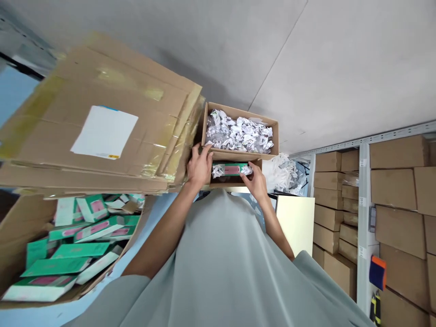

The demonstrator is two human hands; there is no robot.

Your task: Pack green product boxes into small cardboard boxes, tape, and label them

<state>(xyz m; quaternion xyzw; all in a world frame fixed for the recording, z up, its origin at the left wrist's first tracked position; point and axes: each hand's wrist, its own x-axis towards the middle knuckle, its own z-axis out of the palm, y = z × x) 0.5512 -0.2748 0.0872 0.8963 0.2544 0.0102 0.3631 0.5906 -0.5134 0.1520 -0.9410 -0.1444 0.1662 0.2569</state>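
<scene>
1. Step, apparently: settling 2 paper wads [246,170] around the green box [232,170] inside the small carton [235,185].
2. Right hand [258,185] touches the wad at the carton's right; left hand [198,169] is at its left end; can't tell if either grips.
3. Pressing calls for light fingertips.

The only view looks from the wearer's head, forward and steeply down. The hands [226,175] appear at moderate range.

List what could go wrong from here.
Crumpled paper shows at both ends of the green-and-pink box; if its long sides lack padding, it might shift in the small carton.

The left hand works close beside the stacked flattened cardboard; a bump could make the stack slide.
</scene>
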